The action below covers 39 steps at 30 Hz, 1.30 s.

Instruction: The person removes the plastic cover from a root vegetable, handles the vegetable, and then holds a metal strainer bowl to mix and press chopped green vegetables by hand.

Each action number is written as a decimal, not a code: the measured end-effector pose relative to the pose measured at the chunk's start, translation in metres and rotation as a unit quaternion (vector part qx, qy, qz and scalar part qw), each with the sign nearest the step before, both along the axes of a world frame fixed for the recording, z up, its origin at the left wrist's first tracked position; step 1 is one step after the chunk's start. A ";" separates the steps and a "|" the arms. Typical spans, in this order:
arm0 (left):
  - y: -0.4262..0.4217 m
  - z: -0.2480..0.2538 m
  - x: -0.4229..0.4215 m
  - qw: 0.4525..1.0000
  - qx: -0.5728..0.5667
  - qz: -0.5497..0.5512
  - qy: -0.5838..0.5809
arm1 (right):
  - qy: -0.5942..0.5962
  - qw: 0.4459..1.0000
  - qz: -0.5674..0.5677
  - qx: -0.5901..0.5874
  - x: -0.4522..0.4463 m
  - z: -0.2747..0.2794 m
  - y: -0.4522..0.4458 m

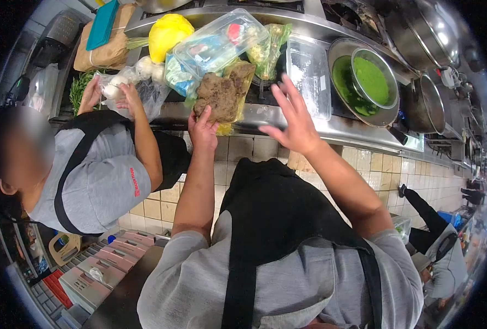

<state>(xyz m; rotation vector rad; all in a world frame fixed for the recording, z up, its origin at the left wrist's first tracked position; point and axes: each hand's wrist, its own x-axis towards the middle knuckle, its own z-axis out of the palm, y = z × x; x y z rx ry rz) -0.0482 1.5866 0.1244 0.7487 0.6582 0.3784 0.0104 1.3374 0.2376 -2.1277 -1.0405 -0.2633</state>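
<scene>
My left hand [202,130] grips the near edge of a brown, lumpy, earthy-looking slab [217,97], thumb on top. I cannot make out what kind of thing the slab is. Under its right side shows a yellowish plastic bag [247,90]. My right hand [295,120] is raised in front of the counter, fingers spread, with nothing in it. Behind the slab, a clear plastic container [219,41] lies tilted over blue plastic wrapping [179,77]. Nearby sits a green-tinted bag of vegetables [271,52].
At left a co-worker [95,181] holds a white bulb [112,89] in both hands. A yellow bundle [168,37] and a teal board [102,24] lie behind. Right of me, a bowl of green liquid [372,79] sits inside a wide pan [339,77], beside a clear tray [309,66].
</scene>
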 end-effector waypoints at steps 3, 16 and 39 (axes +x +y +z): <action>-0.003 0.006 -0.001 1.000 0.000 0.005 0.018 | -0.081 0.996 0.008 0.033 0.017 0.027 0.036; 0.002 -0.009 0.001 0.999 -0.017 -0.017 0.032 | -0.216 0.963 0.046 0.156 0.038 0.098 0.094; 0.012 -0.018 0.019 0.995 -0.031 -0.076 0.060 | -0.487 0.859 0.020 0.157 0.109 0.189 0.111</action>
